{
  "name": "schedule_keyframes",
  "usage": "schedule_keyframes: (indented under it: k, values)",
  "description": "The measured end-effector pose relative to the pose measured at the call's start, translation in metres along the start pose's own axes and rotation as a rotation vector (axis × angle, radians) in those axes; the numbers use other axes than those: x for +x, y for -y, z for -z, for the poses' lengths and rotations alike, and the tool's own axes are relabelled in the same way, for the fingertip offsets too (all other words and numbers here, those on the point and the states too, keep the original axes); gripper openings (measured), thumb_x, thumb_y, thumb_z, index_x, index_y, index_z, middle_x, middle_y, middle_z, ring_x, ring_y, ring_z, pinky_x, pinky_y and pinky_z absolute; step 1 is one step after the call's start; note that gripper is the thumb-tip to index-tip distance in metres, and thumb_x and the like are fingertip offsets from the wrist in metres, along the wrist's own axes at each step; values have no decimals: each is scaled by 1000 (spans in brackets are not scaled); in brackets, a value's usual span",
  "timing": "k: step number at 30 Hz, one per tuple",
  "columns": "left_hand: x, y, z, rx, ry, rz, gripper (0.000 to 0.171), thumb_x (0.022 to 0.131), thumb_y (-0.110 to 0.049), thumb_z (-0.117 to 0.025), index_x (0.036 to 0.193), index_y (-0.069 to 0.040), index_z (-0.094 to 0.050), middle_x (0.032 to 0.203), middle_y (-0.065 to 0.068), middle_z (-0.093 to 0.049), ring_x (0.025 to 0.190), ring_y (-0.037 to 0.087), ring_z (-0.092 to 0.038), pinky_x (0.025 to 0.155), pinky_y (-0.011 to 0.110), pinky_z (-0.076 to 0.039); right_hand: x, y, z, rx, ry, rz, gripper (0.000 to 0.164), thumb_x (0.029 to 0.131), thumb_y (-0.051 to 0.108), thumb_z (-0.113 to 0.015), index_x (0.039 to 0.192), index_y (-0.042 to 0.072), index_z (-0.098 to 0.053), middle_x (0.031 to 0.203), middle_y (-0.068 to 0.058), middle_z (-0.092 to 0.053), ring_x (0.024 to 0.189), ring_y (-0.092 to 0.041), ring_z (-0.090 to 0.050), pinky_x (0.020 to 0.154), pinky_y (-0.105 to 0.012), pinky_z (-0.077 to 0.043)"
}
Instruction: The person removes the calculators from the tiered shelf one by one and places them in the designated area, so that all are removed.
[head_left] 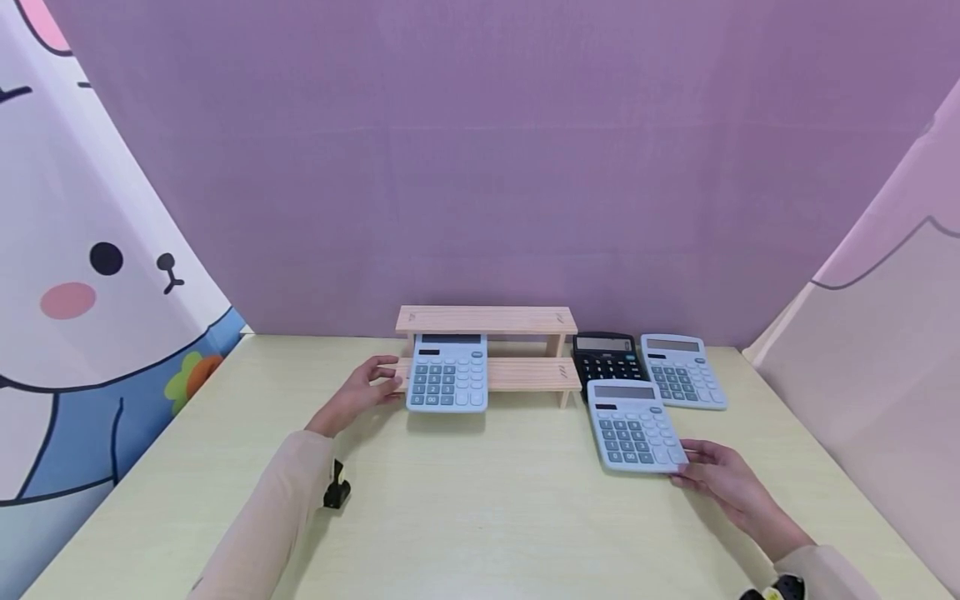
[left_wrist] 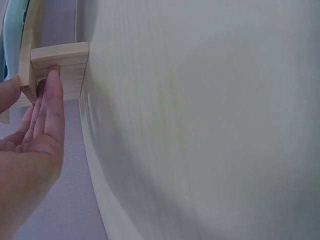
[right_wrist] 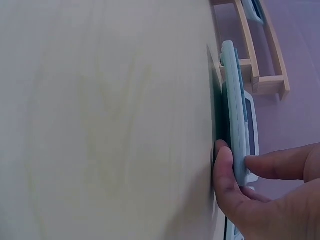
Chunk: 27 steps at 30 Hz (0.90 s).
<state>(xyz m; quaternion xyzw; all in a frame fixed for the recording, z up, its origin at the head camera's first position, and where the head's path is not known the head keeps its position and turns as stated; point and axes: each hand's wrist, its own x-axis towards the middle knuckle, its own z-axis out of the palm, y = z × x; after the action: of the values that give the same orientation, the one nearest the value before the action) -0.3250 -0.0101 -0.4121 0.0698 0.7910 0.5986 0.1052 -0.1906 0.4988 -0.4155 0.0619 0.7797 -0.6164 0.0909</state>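
A two-tier wooden shelf [head_left: 525,375] stands toward the back of the table, with a light blue calculator [head_left: 447,379] leaning on its lower board. My left hand [head_left: 362,390] grips the left end of that board, thumb above and fingers below, as the left wrist view shows at the board's end [left_wrist: 29,82]. Between thumb and fingers, my right hand [head_left: 723,487] pinches the lower right corner of another light blue calculator [head_left: 633,425]. In the right wrist view this calculator [right_wrist: 235,110] is raised off the table, seen edge-on.
Right of the shelf lie a black calculator [head_left: 603,354], partly covered by the held one, and a further light blue calculator [head_left: 682,375]. A purple cloth [head_left: 480,167] hangs behind the table [head_left: 480,517]. Printed cartoon cloth [head_left: 112,350] borders the left side.
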Motion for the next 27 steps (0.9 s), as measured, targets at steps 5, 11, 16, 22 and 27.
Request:
schedule_keyframes:
  k: [5, 11, 16, 22, 27]
  values:
    - [0, 0, 0, 0, -2, 6, 53, 93, -9, -51, 139, -3, -26, 131, 25, -40, 107, 27, -56, 94, 38, -50, 0, 2, -1, -67, -50, -28, 57, 85, -6, -49, 132, -21, -20, 111, -24, -48, 79, -8, -61, 74, -25, -58]
    - [-1, 0, 0, 6, -6, 11, 52, 93, -8, -51, 139, -4, -27, 130, 24, -41, 105, 26, -57, 94, 38, -50, -2, 4, -3, -153, -76, -35, 55, 83, -4, -49, 130, -19, -26, 115, -28, -46, 78, -9, -62, 69, -24, -58]
    - [0, 0, 0, 4, -1, 13, 52, 93, -9, -51, 139, -4, -27, 130, 24, -41, 105, 26, -57, 94, 38, -50, 0, 3, -1, -262, -92, -26, 56, 82, -1, -57, 129, -16, -32, 118, -30, -46, 75, -6, -57, 62, -23, -54]
    - [0, -1, 1, -2, -4, 15, 53, 93, -9, -52, 139, -3, -26, 131, 25, -39, 105, 25, -57, 95, 38, -50, 0, 3, 1, -351, -101, -3, 55, 81, 2, -59, 128, -15, -35, 121, -32, -44, 71, -5, -57, 55, -24, -49]
    - [-1, -2, 1, 14, -2, 15, 54, 93, -11, -52, 139, -4, -26, 132, 25, -39, 107, 25, -56, 95, 38, -50, -1, 3, 1, -363, -101, 3, 54, 81, 1, -59, 128, -16, -35, 120, -33, -45, 69, -7, -61, 52, -24, -48]
